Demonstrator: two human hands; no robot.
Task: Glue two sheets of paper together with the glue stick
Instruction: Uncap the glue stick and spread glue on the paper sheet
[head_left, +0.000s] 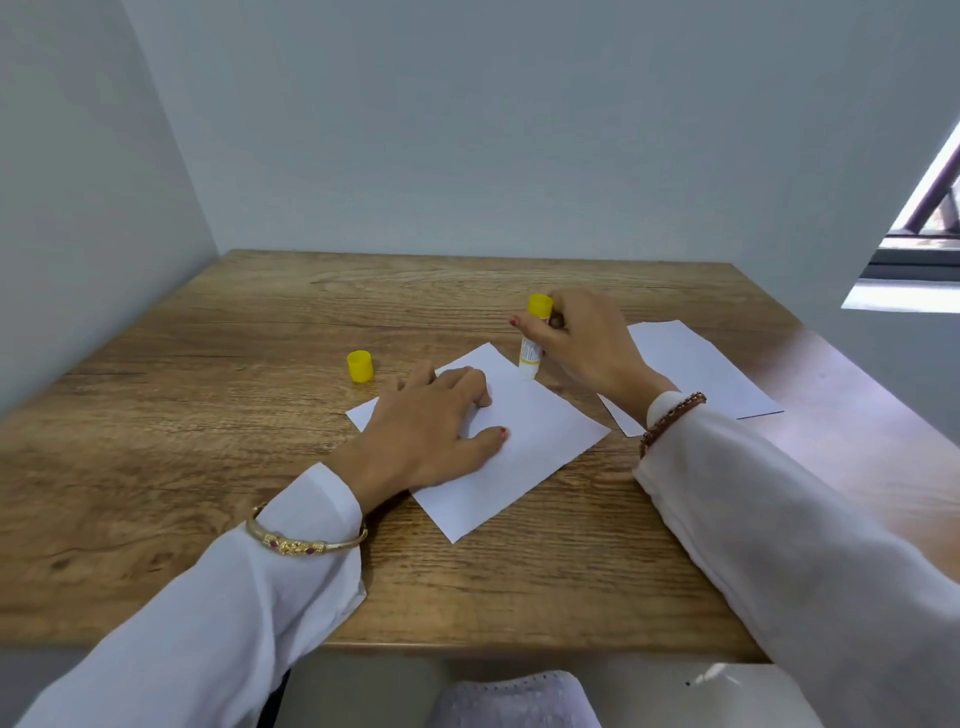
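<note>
Left hand (434, 415): I press it flat on the sheet (524, 452), steadying it.
Right hand (576, 340): I pinch the glue stick (532, 345), tip down at the sheet's 12 o'clock edge, to spread.
Cap (360, 366): off, at 10 o'clock.

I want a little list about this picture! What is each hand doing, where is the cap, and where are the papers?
left hand: lies flat on the near paper, pressing it down
right hand: grips the glue stick, its tip down at the near paper's far edge
cap: off the stick, standing on the table left of the near paper
far paper: lies on the table to the right, partly behind the right wrist
papers joined: not yet, they lie apart
</note>
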